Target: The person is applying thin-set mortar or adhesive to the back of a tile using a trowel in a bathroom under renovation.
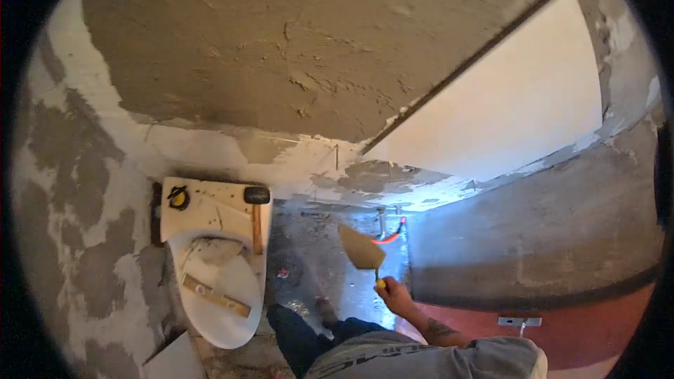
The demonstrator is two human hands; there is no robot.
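My right hand (397,297) is closed around the yellow handle of a pointed trowel (361,247). The trowel's blade, coated in grey-brown mortar, points up and to the left over the floor, apart from the wall. My left hand is out of view. In front of me, a broad layer of mortar (281,49) covers the wall, its surface rough with ridges and pits. A large pale tile (512,98) sits on the wall to the right of that layer, its left edge running at a slant in this view.
At the left stands a white toilet (239,330). On it lie a rubber mallet (257,228), a yellow spirit level (216,295), a small black-and-yellow object (178,198) and a mortar-smeared piece (213,250). A pipe (382,223) with a red hose (390,238) juts near the floor. A red door (583,333) is at the right.
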